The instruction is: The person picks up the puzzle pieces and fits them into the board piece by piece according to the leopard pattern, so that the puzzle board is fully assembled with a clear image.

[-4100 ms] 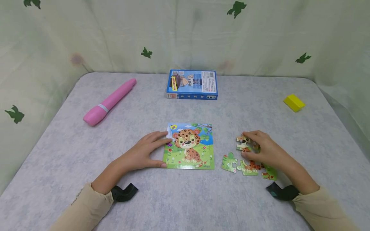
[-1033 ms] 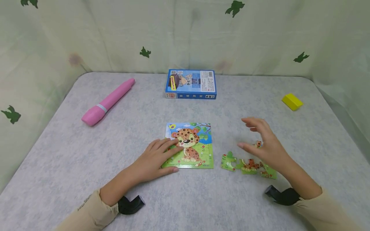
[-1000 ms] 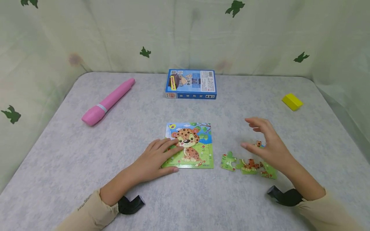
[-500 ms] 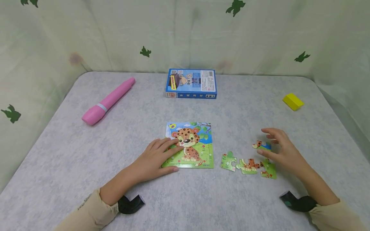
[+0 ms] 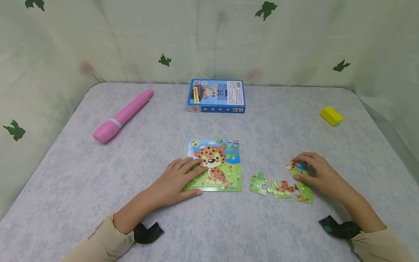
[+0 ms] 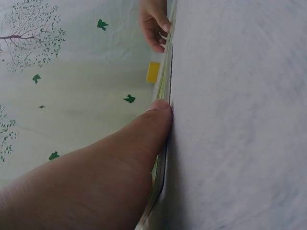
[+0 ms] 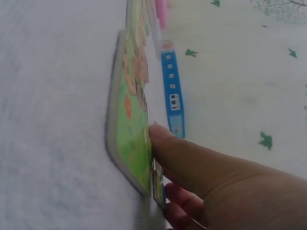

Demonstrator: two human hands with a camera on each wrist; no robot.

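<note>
My left hand (image 5: pixel 175 178) rests with spread, fairly straight fingers on the left part of a square puzzle board (image 5: pixel 229 182) with a leopard picture. Its thumb lies along the board's near edge, as the left wrist view shows. My right hand (image 5: pixel 320 176) curls its thumb and fingers over opposite edges of a blue-and-green puzzle piece (image 5: pixel 298 168), which lies flat on the table. Just in front lie a green piece with a paw-like tail (image 5: pixel 304 194), a spotted-body piece (image 5: pixel 282 189) and a green flowered piece (image 5: pixel 258 183). The right wrist view shows the right thumb (image 7: pixel 168 143) beside these pieces.
A blue box (image 5: pixel 216 95) lies at the back middle of the grey table (image 5: pixel 209 229). A pink microphone-shaped object (image 5: pixel 122 116) is at the back left, and a yellow block (image 5: pixel 331 115) at the back right. A pale curtain hangs behind.
The leopard-face piece that the right hand held is gone from the right side. The right hand, spread in the air, has moved right and down onto the blue-and-green piece. The left hand moved farther onto the board.
</note>
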